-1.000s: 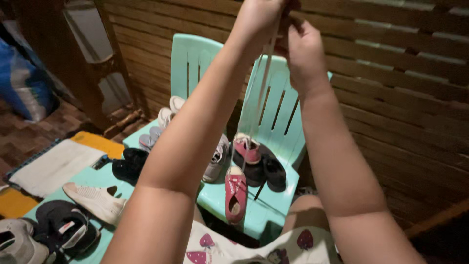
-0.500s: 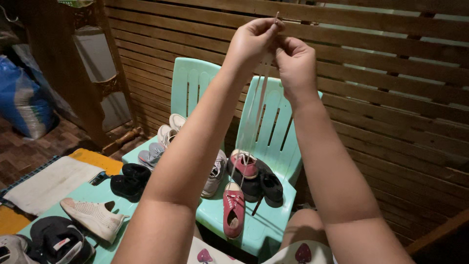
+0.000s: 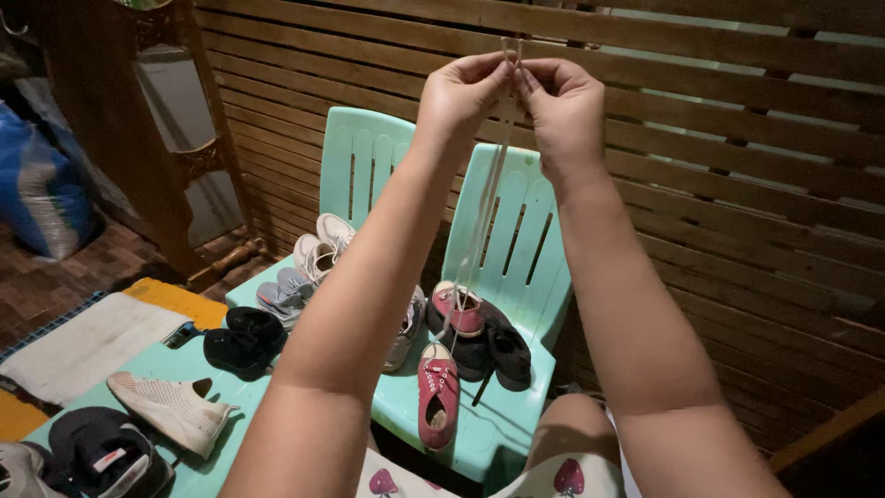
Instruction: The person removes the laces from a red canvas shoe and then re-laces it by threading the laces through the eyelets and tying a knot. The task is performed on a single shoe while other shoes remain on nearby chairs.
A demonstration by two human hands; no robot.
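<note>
Both my hands are raised in front of a wooden slat wall. My left hand point(image 3: 461, 92) and my right hand point(image 3: 562, 101) pinch the two ends of a pale shoelace point(image 3: 487, 198) side by side. The lace hangs down taut to a red sneaker point(image 3: 436, 392) lying on the seat of a mint-green plastic chair point(image 3: 521, 249). A second red sneaker point(image 3: 458, 309) rests behind it on top of dark shoes point(image 3: 507, 350).
A second mint chair point(image 3: 355, 161) on the left carries pale sneakers point(image 3: 318, 244) and grey shoes. Black shoes point(image 3: 241, 337), a white mesh sneaker point(image 3: 171, 406) and a dark shoe point(image 3: 101, 452) lie on a mint surface at lower left. A white mat point(image 3: 83, 346) covers the floor.
My hands have come down from the top edge of the view, and the lace ends are now held level between both sets of fingertips. The view has tilted slightly.
</note>
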